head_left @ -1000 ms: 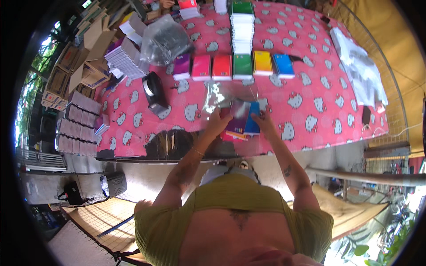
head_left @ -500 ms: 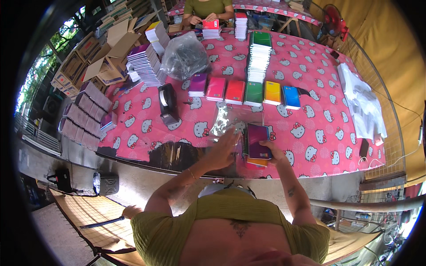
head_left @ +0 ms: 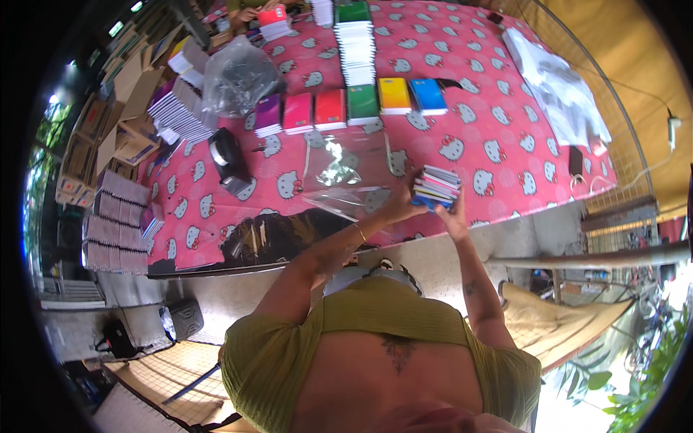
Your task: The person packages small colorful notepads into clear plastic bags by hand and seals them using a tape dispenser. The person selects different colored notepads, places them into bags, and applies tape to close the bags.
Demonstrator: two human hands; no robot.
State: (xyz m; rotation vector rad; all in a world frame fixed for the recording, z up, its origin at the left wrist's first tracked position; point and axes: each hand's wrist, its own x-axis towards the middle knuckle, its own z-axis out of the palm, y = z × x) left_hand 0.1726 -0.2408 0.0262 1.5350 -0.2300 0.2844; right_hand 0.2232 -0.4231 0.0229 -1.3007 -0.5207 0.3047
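Note:
A small stack of spiral notebooks (head_left: pixel 437 185) is tilted up between my hands, page edges showing and a blue cover at the bottom. My left hand (head_left: pixel 404 205) closes on its left side, and my right hand (head_left: pixel 455 216) grips the lower right corner. To the left of the stack, a clear plastic sleeve (head_left: pixel 345 160) lies flat on the table. Beyond it runs a row of notebook piles: purple (head_left: pixel 268 114), pink (head_left: pixel 298 112), red (head_left: pixel 330 108), green (head_left: pixel 362 105), yellow (head_left: pixel 394 95) and blue (head_left: pixel 429 96).
The table wears a pink patterned cloth (head_left: pixel 498 184). A black tape dispenser (head_left: pixel 228 162), a bulky plastic bag (head_left: pixel 240 76) and notebook stacks (head_left: pixel 180 112) stand left. A tall green-topped stack (head_left: pixel 355 47) rises behind the row. White bags (head_left: pixel 556 86) lie right. Another person's hands (head_left: pixel 247 14) work at the far side.
My left hand has moved from beside the sleeve to the notebooks. The stack, earlier lying purple cover up under my right hand, is now tilted up in both hands. The view has shifted.

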